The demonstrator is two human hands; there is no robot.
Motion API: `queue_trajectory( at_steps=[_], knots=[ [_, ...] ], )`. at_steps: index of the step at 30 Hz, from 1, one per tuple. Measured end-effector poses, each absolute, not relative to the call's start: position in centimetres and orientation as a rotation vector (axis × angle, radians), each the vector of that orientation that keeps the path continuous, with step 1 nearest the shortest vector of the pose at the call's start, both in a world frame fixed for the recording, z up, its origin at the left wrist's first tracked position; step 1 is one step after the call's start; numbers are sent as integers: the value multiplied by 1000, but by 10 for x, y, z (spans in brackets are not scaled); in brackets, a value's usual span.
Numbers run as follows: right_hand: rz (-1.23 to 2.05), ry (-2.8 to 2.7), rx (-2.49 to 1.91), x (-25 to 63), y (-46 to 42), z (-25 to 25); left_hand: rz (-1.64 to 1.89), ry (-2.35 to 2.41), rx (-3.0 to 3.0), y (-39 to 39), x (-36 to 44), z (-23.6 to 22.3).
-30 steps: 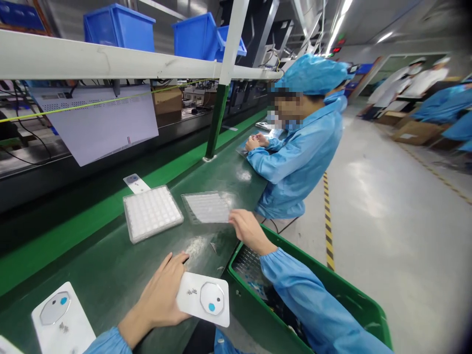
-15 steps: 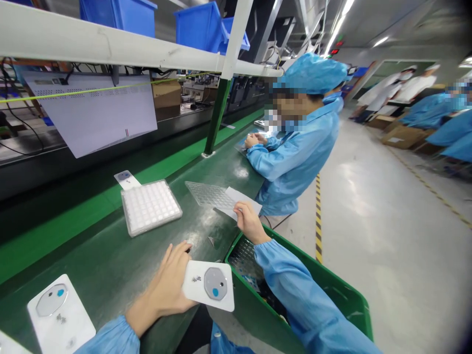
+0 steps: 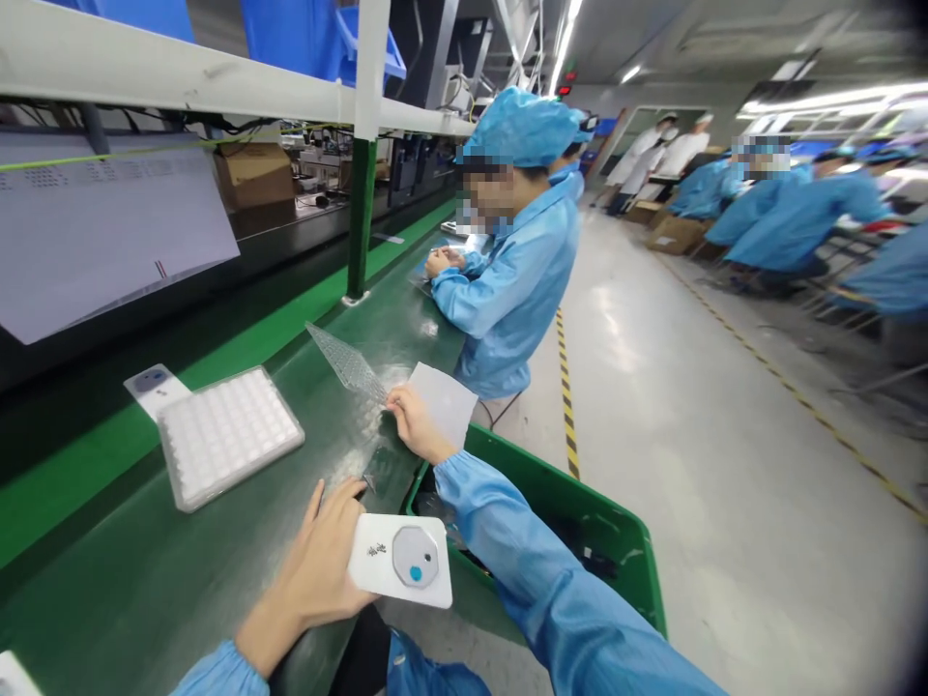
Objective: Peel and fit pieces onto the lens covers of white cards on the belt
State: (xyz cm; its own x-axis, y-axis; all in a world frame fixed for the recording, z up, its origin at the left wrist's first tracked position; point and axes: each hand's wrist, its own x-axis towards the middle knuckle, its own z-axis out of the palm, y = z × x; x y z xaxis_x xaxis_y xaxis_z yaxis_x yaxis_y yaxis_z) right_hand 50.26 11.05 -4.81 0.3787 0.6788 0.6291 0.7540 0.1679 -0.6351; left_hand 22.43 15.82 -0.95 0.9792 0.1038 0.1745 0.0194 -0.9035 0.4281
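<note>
Green workbench [image 3: 130,580], white tray [image 3: 230,437], green crate [image 3: 572,493] below right hand [image 3: 415,425]

We see a long white shelf [image 3: 181,82] with blue bins [image 3: 290,39] on top. A brown box [image 3: 253,176] sits under it. The gray floor [image 3: 674,483] is shiny, with a yellow and black stripe [image 3: 566,406] on it. Bright lights [image 3: 562,48] shine from the ceiling [image 3: 652,39], and far away there is a wide doorway [image 3: 652,135].

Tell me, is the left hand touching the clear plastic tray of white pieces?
Apart: the head view shows a plain strip of green bench mat between the left hand and the clear plastic tray.
</note>
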Motion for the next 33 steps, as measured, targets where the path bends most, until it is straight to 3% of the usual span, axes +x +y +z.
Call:
queue_trajectory(
  at_steps=[7, 16, 21, 33],
  knots=[
    [188, -1216, -1422, 502, 116, -43, 259, -203, 2535, 130, 247, 0],
    [622, -881, -1135, 514, 141, -57, 262, -74, 2498, 143, 250, 19],
    [825, -798, -968, 516, 164, -55, 32, 34, 2631, 155, 263, 34],
    [925, -716, -758, 521, 185, -48, -40, 15, 2680, 185, 305, 35]
  ],
)
